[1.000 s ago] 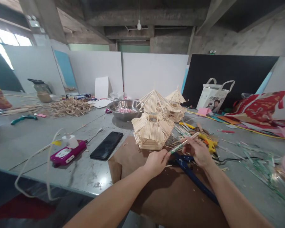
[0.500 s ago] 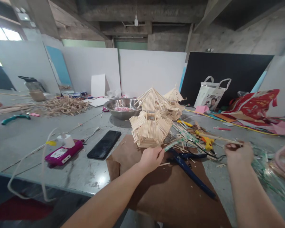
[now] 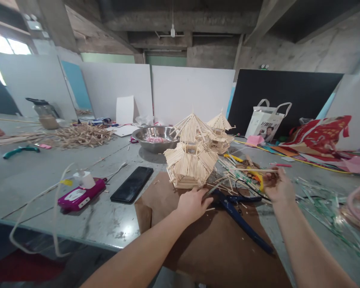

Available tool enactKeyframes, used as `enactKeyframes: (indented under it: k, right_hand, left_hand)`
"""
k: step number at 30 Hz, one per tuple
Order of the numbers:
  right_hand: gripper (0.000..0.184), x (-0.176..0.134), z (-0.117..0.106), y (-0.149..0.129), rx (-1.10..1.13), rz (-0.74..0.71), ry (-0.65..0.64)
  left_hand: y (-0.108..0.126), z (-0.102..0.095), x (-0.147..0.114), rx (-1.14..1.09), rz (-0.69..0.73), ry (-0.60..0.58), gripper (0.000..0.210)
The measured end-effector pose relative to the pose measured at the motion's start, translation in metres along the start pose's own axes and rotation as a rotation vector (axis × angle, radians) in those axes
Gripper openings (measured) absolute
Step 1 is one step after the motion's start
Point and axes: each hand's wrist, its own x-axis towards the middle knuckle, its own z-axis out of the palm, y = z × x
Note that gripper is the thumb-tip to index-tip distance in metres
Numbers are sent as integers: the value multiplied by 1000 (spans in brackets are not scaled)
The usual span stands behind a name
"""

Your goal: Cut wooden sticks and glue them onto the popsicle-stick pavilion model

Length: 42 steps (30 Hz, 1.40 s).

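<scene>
Head view: the right hand (image 3: 279, 186) pinches a pale stick (image 3: 252, 170) pointing to nine o'clock; a leftward swing could knock the stick pavilion (image 3: 192, 166). That stands just beyond the left hand (image 3: 194, 205), at its twelve o'clock; this hand pinches a thin strip (image 3: 218, 185) towards two o'clock.

Slim pale stick (image 3: 255, 170), nearly level, thin strip (image 3: 218, 184), slanting
</scene>
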Motion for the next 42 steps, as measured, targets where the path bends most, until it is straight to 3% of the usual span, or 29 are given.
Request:
enactKeyframes:
  k: [4,9,13,16,20,27,29,32,35,38,42]
  right_hand:
    - [14,-14,11,15,-39,165,-165]
    - [21,-40,28,33,-161,200,-361]
    - [20,-55,38,43,-189,204,-394]
    - [22,-58,40,45,-188,192,-377]
    - [26,-60,40,45,-240,184,-411]
    - [26,-80,44,54,-698,320,-805]
    - [24,-84,46,56,-716,312,-821]
    - [22,-82,46,57,-639,279,-742]
    - [21,-74,43,54,-532,253,-584]
    - [22,-65,38,53,-565,241,-464]
    - [27,-57,31,58,-753,261,-499]
  left_hand:
    - [6,-7,-5,-41,93,64,46]
    - [5,-11,-6,-119,179,231,38]
    - [3,-7,-3,-67,288,73,33]
    - [3,-4,0,13,268,-28,34]
    - [4,-4,2,34,212,-35,36]
    - [3,-5,1,-67,189,-2,37]
    - [2,-4,1,-106,188,7,35]
    - [2,-3,1,-186,170,25,33]
    - [2,-5,-2,-334,173,133,34]
    - [-2,-11,-5,-542,220,344,32]
    - [-14,-22,-4,-748,147,642,40]
